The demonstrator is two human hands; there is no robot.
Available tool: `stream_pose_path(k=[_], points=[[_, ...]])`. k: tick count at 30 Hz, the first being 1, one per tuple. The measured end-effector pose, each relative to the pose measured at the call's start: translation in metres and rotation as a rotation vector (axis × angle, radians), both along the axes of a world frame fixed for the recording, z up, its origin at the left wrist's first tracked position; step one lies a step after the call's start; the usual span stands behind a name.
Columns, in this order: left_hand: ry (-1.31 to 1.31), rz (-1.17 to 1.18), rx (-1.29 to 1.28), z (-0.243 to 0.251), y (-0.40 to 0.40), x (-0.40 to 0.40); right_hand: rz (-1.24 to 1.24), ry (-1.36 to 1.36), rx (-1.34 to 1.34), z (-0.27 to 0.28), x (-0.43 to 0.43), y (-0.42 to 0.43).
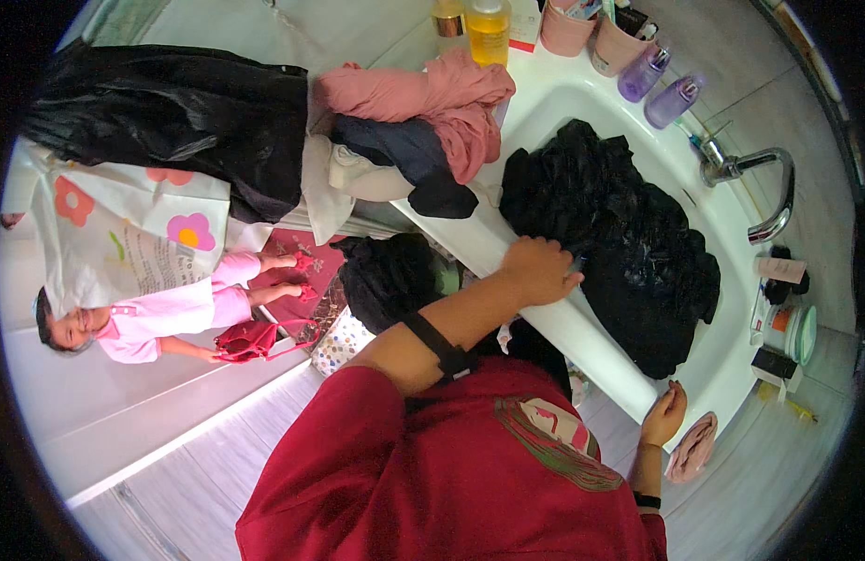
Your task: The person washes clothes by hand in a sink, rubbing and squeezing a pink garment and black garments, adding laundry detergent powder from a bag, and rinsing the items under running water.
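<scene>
A large bundle of wet-looking black cloth [615,245] lies in the white washbasin [727,393]. My left hand [541,270] is at the basin's near rim, beside the bundle's left edge, its fingers curled; whether it grips cloth cannot be told. Further right, my right hand [664,414] is at the rim just below the bundle's lower end, fingers bent, their hold unclear. A curved chrome tap [783,189] stands at the basin's far side. Both my forearms wear black bands.
Pink cloth [467,98], dark clothing [397,147] and a black garment [180,119] are piled left. Purple bottles [671,102], pink cups [569,31] and jars [801,333] line the basin. A person [159,315] holding a red handbag [246,341] is at left, beside a flowered bag [138,231].
</scene>
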State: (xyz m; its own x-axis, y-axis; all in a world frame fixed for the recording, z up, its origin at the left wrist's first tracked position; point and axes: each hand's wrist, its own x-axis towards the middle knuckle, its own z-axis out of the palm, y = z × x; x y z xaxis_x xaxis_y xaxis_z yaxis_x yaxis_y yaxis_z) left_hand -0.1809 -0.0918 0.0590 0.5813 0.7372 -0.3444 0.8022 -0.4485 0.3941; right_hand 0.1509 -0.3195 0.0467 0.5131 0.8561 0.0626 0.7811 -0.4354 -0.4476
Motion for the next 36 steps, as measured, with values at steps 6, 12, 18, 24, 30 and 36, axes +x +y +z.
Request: stream_pose_path(k=[6,12,18,24,30,36], points=[[-0.078,-0.028,-0.005,-0.007,-0.001,0.006,-0.072,0.092,-0.002,-0.003,0.005,0.000],[-0.101,-0.137,0.121,-0.009,-0.024,0.035,-0.145,0.053,0.114,-0.011,0.014,-0.012],[-0.144,-0.253,0.243,-0.014,-0.067,0.066,-0.095,-0.123,0.378,0.001,-0.005,-0.004],[-0.281,-0.370,0.384,0.004,-0.114,0.118,-0.348,0.423,0.751,0.002,-0.005,-0.057],[-0.130,-0.368,0.425,0.002,-0.142,0.172,-0.651,0.665,0.472,-0.089,-0.051,-0.218],[-0.152,-0.357,0.496,0.002,-0.143,0.170,-0.843,1.084,-0.003,-0.257,-0.077,-0.330]])
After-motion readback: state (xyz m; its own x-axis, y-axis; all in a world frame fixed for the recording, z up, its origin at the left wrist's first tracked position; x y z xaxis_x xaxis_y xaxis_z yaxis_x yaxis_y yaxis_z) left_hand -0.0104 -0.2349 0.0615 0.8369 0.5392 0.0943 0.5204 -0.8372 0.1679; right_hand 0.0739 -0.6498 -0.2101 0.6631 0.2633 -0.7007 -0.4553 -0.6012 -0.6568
